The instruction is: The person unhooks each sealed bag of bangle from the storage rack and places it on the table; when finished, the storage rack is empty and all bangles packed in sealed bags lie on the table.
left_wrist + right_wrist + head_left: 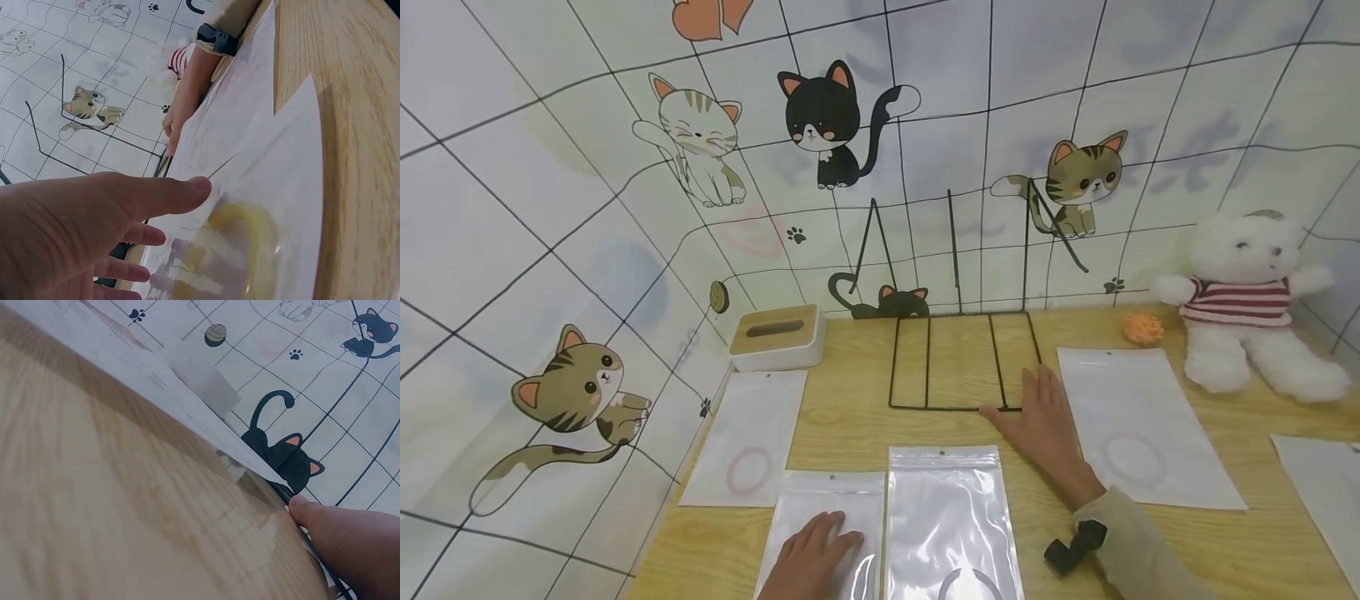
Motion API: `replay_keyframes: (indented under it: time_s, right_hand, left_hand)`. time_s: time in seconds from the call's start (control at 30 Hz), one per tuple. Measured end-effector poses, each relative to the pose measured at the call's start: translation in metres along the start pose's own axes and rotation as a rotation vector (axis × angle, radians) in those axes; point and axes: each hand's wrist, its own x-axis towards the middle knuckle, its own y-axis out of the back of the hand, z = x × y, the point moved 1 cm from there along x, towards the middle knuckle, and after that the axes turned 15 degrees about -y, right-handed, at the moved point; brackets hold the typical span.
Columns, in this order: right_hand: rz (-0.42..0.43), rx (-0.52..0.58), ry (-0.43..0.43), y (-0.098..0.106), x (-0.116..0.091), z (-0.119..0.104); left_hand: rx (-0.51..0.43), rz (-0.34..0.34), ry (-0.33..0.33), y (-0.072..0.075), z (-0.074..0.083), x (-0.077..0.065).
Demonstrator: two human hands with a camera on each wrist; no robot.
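Note:
A black wire rack [958, 408] sits on the table against the wall, its prongs standing up at the back. My right hand [1045, 417] lies at the rack's front right corner, thumb touching the front wire and fingers stretched along the right side. In the right wrist view the thumb [340, 528] meets the dark wire. My left hand [812, 557] is over a white zip bag [835, 490], fingers spread and relaxed; the left wrist view shows the thumb and fingers apart above glossy plastic [300, 187]. Beside it lies another clear-fronted zip bag [947, 508].
Other white zip bags lie at the left [767, 417], right [1120, 400] and far right [1315, 467]. A tissue box [778, 337] stands back left. A white teddy bear [1240, 283] sits back right near an orange fuzzy item [1142, 327]. Cat-patterned walls [955, 100] close the back and left.

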Motion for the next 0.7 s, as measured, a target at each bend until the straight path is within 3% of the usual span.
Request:
replay_keyframes:
  time_s: [0.2,0.43,0.57,0.7]
  right_hand:
    - [-0.003,-0.007,-0.003,-0.0013,-0.0011,0.0005]
    - [0.009,-0.008,0.004,-0.0003,-0.0012,-0.0003]
    - [-0.006,-0.004,-0.004,-0.0031,-0.001,0.001]
    - [-0.022,0.005,-0.014,-0.0033,-0.0017,0.0011]
  left_hand:
    - [-0.024,-0.023,-0.003,0.0,0.0032,0.0022]
    - [0.003,0.008,0.005,0.0023,0.0045,0.0027]
    - [0.052,0.113,0.007,-0.0011,0.006,0.0042]
    - [0.102,0.234,-0.038,0.0002,0.0013,0.0104]
